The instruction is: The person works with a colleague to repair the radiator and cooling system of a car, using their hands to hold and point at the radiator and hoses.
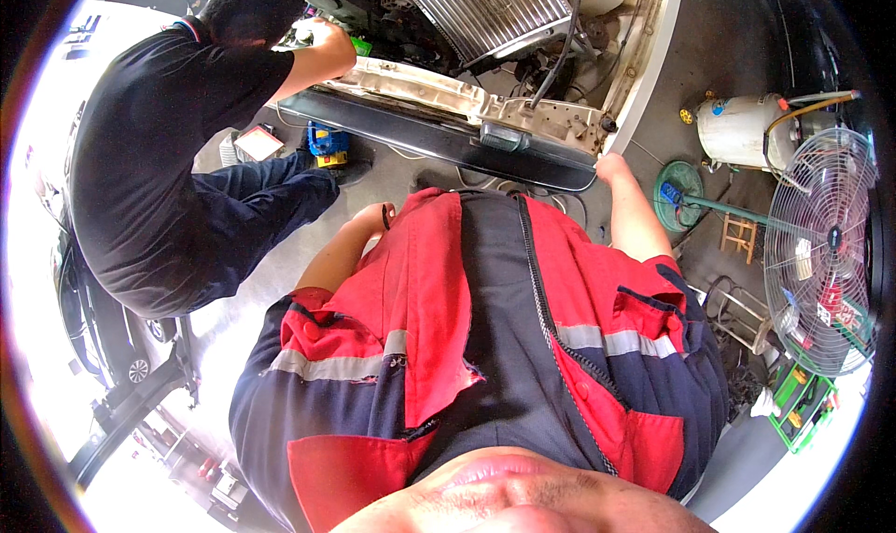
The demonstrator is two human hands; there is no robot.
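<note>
In the head view, faces a long black bumper, with its long axis crosswise from left to right. Reaches to its right end with the right hand, plainly nearer than the left; from those fingers, stretches off leftward. Curls the right fingers at the bumper's corner; cannot tell whether grasping or merely touching. Holds the left hand on the near side of the bumper, apart from it, beside the red-and-navy cloth jacket; cannot tell whether clenched or released. Smooth and faintly glossy along the bumper; beyond it, scuffed cream-coloured metal in the beam and fine ribbing on the tilted rectangular radiator. Right of the bumper, round wire mesh on the fan and a rounded white tank.
</note>
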